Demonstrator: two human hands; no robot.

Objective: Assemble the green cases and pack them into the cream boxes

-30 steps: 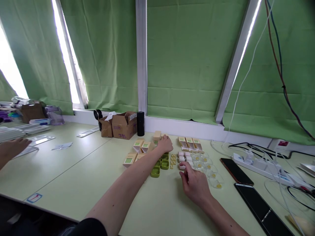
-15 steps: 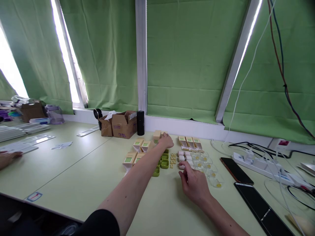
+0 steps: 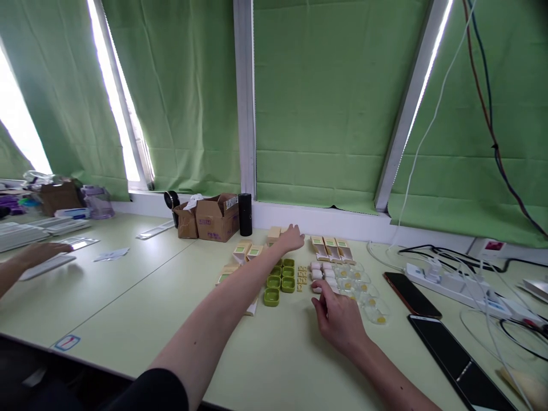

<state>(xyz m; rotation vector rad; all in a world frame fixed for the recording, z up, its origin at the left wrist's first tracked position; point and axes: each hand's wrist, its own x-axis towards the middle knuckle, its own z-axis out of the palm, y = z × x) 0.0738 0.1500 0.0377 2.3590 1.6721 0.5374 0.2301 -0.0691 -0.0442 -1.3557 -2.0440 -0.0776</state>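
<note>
1. My left hand (image 3: pixel 293 238), seen from the head camera, stretches to the far side of the desk (image 3: pixel 141 319), fingers extended and slightly parted above; whether they pinch anything underneath, I cannot tell.
2. A tan carton (image 3: pixel 274 233) sits just left of that hand, partly behind my wrist; the standing-apart trio of open cartons (image 3: pixel 330 244) lies just to its right, long sides running from me toward the green curtain (image 3: pixel 334 114). My left hand is nearer to both.
3. Green tubs (image 3: pixel 271 297) line up in two columns on my side of that hand, beside small yellowish pieces (image 3: pixel 302 277).
4. My right hand (image 3: pixel 342 319) is nearer the pale blocks (image 3: pixel 316 274): forefinger bent over them, thumb apart, other fingers curled, nothing visible between; contact is unclear. Clear shells (image 3: pixel 379 317) with yellow spots lie beyond, to the right.
5. Labels: green panels mark the cartons (image 3: pixel 241 250) at left, without readable words. Purple print on the cardboard box (image 3: pixel 217 220) is illegible, and the blue-edged sticker (image 3: pixel 67 342) shows only a red mark.
</note>
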